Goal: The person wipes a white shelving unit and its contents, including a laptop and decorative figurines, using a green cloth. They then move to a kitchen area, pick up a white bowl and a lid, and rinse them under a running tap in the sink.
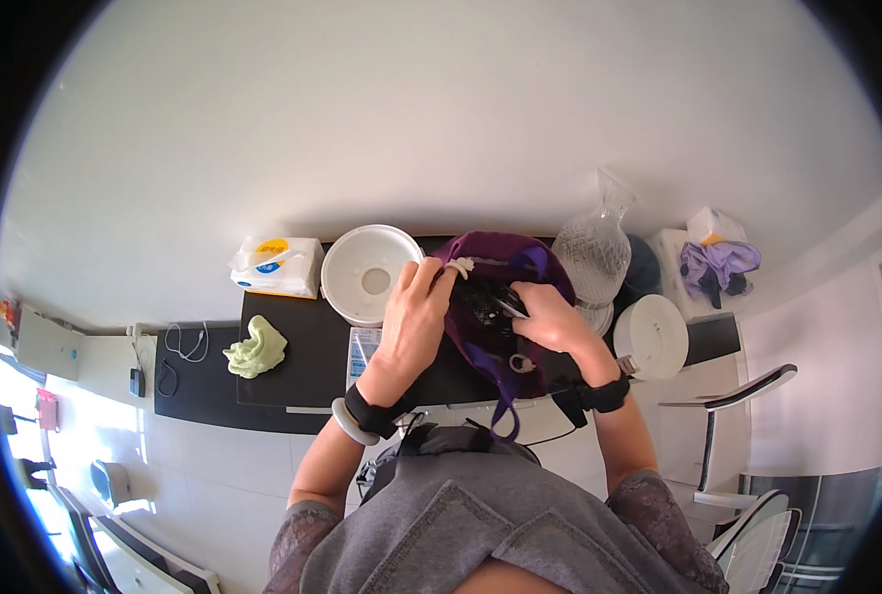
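A purple fabric bag (485,246) with purple strap handles lies on the black tabletop before me, its mouth wide apart. My left hand (417,312) grips the bag's left rim beside a white cord end (459,267). Inside the mouth, my right hand (549,315) pinches a dark, shiny object (514,306) with a pale edge; what it is exactly, I cannot tell. Dark contents with small light specks (487,313) sit deeper in the bag. A second white cord loop (521,363) hangs at the near rim.
Left of the bag stand a white round container (348,260), a tissue pack (278,271) and a crumpled green cloth (257,347). To the right are a clear glass vase (593,252), a white round bowl (652,338) and lilac fabric (719,263). A chair armrest (753,387) juts out at right.
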{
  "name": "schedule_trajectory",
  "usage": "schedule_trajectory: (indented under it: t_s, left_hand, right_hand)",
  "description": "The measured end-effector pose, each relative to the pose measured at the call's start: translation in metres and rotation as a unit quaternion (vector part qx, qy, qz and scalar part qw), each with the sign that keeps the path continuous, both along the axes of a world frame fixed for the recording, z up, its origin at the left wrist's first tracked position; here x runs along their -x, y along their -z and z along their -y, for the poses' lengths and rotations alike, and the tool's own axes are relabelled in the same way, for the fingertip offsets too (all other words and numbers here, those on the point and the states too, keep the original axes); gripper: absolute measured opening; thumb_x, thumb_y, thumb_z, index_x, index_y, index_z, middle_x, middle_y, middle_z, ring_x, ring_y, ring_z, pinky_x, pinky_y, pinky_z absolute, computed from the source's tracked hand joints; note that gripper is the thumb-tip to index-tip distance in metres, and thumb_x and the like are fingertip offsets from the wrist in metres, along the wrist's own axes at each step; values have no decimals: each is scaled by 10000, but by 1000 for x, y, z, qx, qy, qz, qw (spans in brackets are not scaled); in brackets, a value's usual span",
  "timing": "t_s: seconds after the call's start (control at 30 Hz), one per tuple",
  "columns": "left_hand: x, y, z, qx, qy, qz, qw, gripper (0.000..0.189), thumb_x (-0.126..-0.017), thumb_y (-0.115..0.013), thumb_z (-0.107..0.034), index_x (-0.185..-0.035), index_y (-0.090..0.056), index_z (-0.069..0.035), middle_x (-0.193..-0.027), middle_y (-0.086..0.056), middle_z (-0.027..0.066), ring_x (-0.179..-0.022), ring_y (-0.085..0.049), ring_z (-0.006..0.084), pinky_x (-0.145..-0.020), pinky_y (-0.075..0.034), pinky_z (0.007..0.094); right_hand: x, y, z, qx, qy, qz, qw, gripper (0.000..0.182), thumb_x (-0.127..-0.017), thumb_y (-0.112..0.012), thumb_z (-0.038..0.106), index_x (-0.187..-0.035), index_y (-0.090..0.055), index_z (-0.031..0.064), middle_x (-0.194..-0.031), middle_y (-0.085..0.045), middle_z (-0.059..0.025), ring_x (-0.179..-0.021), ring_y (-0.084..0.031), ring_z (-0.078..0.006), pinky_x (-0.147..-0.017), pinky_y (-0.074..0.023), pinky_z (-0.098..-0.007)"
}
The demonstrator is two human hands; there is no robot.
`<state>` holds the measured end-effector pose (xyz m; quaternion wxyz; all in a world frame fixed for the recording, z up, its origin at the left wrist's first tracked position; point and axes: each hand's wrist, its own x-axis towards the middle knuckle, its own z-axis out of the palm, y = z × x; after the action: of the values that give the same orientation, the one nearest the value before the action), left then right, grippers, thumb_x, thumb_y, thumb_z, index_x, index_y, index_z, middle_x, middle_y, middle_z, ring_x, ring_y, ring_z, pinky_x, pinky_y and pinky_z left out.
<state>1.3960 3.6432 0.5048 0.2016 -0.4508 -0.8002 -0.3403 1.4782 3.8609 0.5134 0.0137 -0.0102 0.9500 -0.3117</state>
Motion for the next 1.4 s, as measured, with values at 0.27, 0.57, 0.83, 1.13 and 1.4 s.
schedule_trajectory:
  t_s: [0.27, 0.57, 0.83, 1.13, 1.4]
  left_hand:
    - [4, 6, -7, -25, -13, 41, 999, 365, -771, -589, 118, -1121, -652, 38, -1068, -575, 157, -972, -568, 364, -859, -495, 433]
    - [-4, 8, -4, 6, 6, 33, 999, 411, -745, -605, 89, -1146, -632, 1, -1093, -560, 133, -964, -547, 346, -857, -488, 424]
    - [-25, 2, 28, -7, 151, 127, 980, 385, -804, -769, -109, -1143, -593, -64, -1269, -601, 152, -1051, -587, 366, -888, -500, 444]
    - [66, 68, 119, 94, -257, 378, 885, 621, -887, -752, -363, -1198, -498, 111, -1063, -632, 313, -856, -692, 415, -697, -581, 448]
    - [108, 114, 118, -117, -173, 593, 777, 459, -926, -605, -241, -1228, -504, 89, -1098, -641, 253, -798, -741, 303, -558, -643, 354]
  right_hand:
    - [-35, -30, -25, 162, 2, 115, 980, 217, -820, -667, 134, -946, -594, -26, -756, -584, -35, -690, -507, -91, -631, -446, -287]
    - [-55, -79, -26, 490, 44, -12, 871, 126, -875, -628, 105, -907, -530, 32, -664, -451, 37, -509, -347, -24, -450, -272, -209]
    - [-51, -75, -16, 576, 48, -105, 809, 154, -892, -627, 108, -911, -504, 17, -700, -421, 21, -541, -362, -33, -436, -272, -194]
    - [-65, -54, -14, 594, 101, -137, 786, 156, -866, -633, 97, -967, -554, 8, -735, -490, 3, -564, -406, -37, -441, -278, -189]
    - [-91, -54, -17, 606, 99, -160, 773, 132, -845, -620, 77, -928, -530, 26, -707, -438, 11, -535, -351, -27, -436, -264, -186]
